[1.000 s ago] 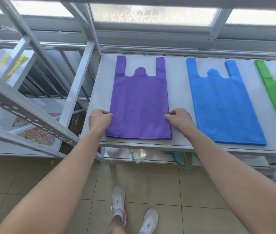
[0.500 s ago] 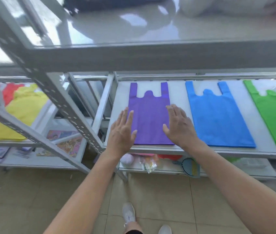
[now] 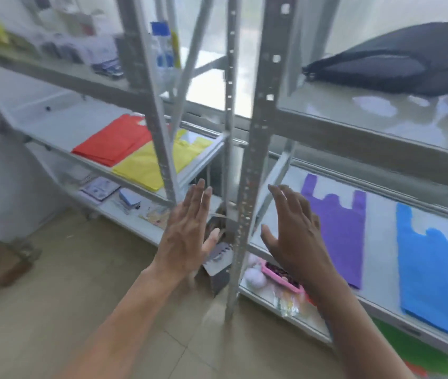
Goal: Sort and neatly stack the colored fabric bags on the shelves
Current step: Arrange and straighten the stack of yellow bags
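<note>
A purple bag (image 3: pixel 339 231) lies flat on the right-hand white shelf (image 3: pixel 378 220), with a blue bag (image 3: pixel 439 272) flat beside it on the right. On the left-hand shelf (image 3: pixel 53 124) a red bag stack (image 3: pixel 113 140) and a yellow bag (image 3: pixel 157 160) lie side by side. My left hand (image 3: pixel 187 236) hovers in the air in front of the shelf posts, fingers straight, holding nothing. My right hand (image 3: pixel 294 233) hovers just left of the purple bag, fingers spread, empty, and covers its lower left part.
Two grey perforated posts (image 3: pixel 255 149) stand between my hands. A dark backpack (image 3: pixel 398 61) lies on the upper shelf. Bottles and small items sit on the upper left shelf. Books, a pink box (image 3: pixel 283 274) and toys fill the lower shelves. A brown basket (image 3: pixel 6 261) sits on the tiled floor.
Both hands let go of the purple bag's edges, opened flat and lifted off it. The view swung left and up, bringing the red and yellow bags and posts into sight.
</note>
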Motion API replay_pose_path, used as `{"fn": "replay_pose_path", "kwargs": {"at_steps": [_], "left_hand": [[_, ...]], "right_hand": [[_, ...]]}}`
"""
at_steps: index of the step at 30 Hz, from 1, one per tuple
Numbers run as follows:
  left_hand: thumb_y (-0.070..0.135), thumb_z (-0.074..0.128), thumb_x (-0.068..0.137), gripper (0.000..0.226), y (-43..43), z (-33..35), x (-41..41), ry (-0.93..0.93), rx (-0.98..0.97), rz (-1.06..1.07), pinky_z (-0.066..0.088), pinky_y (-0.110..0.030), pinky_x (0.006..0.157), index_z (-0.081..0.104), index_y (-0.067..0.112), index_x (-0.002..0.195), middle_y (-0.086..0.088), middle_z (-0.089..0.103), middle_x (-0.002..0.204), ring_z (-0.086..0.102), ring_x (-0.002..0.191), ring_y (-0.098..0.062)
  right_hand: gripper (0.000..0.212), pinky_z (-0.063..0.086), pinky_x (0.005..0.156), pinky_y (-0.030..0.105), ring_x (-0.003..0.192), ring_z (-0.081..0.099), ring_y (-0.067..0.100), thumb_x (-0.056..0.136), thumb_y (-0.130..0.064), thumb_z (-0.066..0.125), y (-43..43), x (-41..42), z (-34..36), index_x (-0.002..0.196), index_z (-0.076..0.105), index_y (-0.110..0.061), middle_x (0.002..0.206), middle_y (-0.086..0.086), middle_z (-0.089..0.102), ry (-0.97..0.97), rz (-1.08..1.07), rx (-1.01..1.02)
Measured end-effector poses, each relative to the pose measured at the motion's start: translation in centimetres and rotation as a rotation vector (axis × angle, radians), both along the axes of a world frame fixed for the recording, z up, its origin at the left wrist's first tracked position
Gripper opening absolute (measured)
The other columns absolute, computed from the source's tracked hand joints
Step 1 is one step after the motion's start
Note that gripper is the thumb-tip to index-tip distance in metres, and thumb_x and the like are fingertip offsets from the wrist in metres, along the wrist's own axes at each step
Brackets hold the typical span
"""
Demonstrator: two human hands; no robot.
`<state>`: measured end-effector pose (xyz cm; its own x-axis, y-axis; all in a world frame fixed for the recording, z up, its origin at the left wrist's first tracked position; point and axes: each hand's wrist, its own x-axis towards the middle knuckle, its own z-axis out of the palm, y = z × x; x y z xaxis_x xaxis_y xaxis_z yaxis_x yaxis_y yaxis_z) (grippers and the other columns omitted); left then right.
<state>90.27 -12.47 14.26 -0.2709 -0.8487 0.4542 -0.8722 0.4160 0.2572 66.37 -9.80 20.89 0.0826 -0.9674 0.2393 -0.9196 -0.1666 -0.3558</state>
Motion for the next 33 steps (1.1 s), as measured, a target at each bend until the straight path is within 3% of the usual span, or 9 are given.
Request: {"fn": "replay_pose_path", "kwargs": {"at_steps": [6, 13, 23, 33], "left_hand": [[0.033, 0.063, 0.097, 0.090, -0.2, 0.3, 14.2, 0.054, 0.020, 0.152, 0.028, -0.052, 0.125, 0.009, 0.011, 0.165, -0.002, -0.001, 0.174, 0.002, 0.161, -0.018], [0.036, 0.055, 0.103, 0.086, -4.2, 0.2, 26.3, 0.020, 0.125, 0.165, 0.015, -0.042, 0.129, 0.000, 0.015, 0.166, 0.001, -0.008, 0.174, -0.009, 0.159, -0.011], [0.034, 0.054, 0.103, 0.082, -18.5, -3.3, 33.4, 0.018, 0.237, 0.086, 0.018, -0.044, 0.128, 0.005, 0.015, 0.166, 0.004, -0.011, 0.174, -0.008, 0.159, -0.010], [0.021, 0.060, 0.100, 0.076, -33.8, -6.8, 37.9, 0.027, 0.341, -0.027, 0.018, -0.038, 0.125, 0.021, 0.010, 0.164, -0.006, 0.011, 0.173, 0.008, 0.160, -0.018]], "right_hand": [[0.084, 0.031, 0.115, 0.051, 0.153, 0.018, 0.020, 0.088, -0.025, 0.072, -3.7, 13.6, -0.1, 0.159, 0.028, -0.027, 0.165, -0.003, 0.025, -0.014, 0.091, 0.034], [0.084, 0.025, 0.122, 0.052, 0.156, 0.012, 0.020, 0.094, -0.034, 0.065, -8.0, 26.8, 0.2, 0.163, 0.016, -0.027, 0.170, -0.002, 0.016, 0.014, 0.093, 0.078], [0.085, 0.024, 0.122, 0.053, 0.157, 0.013, 0.028, 0.093, -0.034, 0.064, -20.3, 37.3, -4.8, 0.162, 0.014, -0.028, 0.171, 0.002, 0.013, 0.033, 0.097, 0.171], [0.085, 0.034, 0.116, 0.053, 0.156, 0.016, 0.028, 0.094, -0.033, 0.066, -33.5, 43.0, -9.5, 0.162, 0.016, -0.025, 0.170, 0.006, 0.017, 0.023, 0.006, 0.314]]}}
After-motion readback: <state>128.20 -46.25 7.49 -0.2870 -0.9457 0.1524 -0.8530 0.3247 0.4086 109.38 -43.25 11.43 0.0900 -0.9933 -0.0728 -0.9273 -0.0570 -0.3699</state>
